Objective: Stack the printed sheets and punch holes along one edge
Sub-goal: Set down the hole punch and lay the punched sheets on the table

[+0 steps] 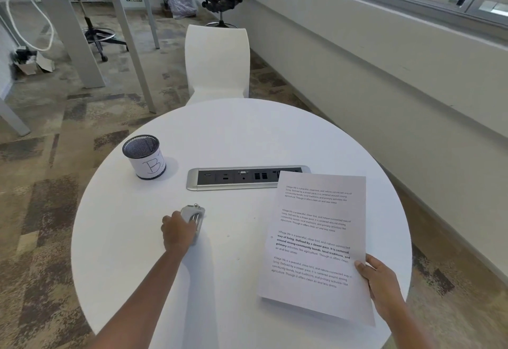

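Left hand point(176, 231) lies closed over a small silver hole punch point(195, 215) resting on the round white surface point(242, 128), a little toward its left-near part; fingers wrap the punch body, though how firmly it is gripped is hard to judge from this angle. Right hand point(380, 284) pinches the printed sheets point(316, 241) at their near right corner, thumb on top, the stack lifted at the right-near edge of the surface with its far end overlapping the power strip panel point(236, 179). Mesh pen cup point(144, 156) stands toward the left edge, well apart from both hands.
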